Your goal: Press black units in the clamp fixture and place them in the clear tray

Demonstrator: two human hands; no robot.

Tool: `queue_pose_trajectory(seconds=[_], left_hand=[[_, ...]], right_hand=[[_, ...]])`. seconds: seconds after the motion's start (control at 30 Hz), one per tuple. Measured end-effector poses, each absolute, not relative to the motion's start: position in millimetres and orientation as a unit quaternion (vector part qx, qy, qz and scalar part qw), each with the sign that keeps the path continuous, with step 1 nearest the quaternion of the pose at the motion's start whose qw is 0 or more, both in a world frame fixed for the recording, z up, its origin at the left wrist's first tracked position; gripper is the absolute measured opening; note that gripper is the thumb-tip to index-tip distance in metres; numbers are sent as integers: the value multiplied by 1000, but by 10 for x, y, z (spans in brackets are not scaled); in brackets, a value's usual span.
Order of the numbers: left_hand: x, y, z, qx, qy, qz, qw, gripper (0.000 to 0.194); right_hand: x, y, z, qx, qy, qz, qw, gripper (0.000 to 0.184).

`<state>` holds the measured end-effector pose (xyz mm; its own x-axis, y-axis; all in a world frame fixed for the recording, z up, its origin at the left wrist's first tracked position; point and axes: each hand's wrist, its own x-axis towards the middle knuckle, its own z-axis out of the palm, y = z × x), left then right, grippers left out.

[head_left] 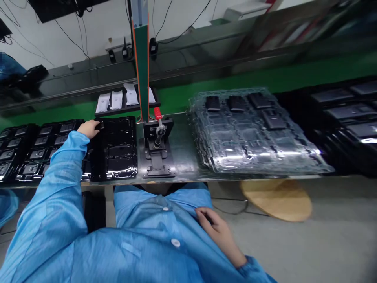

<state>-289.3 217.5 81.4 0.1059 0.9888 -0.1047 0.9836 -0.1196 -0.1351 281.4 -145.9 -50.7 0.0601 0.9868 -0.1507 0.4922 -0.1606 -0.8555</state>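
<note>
Left hand [87,129] on top edge of black plastic tray [120,147], on counter [184,157]; fingers together, clamp unclear. Tray probably light, thin, slick; take by rim. Right hand [218,232] against gown [147,220], fingers loosely curled, empty.

The black plastic tray [120,147] is glossy, with sharp highlights, while the stacked clear plastic trays [253,157] shine like thin moulded film. The bench [184,151] has a smooth grey metal top. The metal clamp [159,133] has a glossy red plastic handle [158,113]. The smock [153,220] is smooth blue cloth, and the round seat [275,200] is pale, matt wood.
</note>
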Motion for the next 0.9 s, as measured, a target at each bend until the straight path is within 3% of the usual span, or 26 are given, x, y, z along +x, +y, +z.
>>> queue_pose_trajectory(seconds=[0.2,0.47,0.7,0.9], left_hand=[[-2635,1764,1046,-743,-668,-1,35,65],[-1398,745,1075,-772,-622,-122,-49,51],[-415,122,765,-776,-595,-171,-118,42],[-62,-2,502,-734,-628,-192,-176,41]], right_hand=[[2658,-1332,-420,-615,-592,393,343,46],[2057,-735,129,-466,-675,417,390,22],[1695,-437,256,-418,-718,446,334,58],[1810,-350,194,-465,-766,358,261,65]])
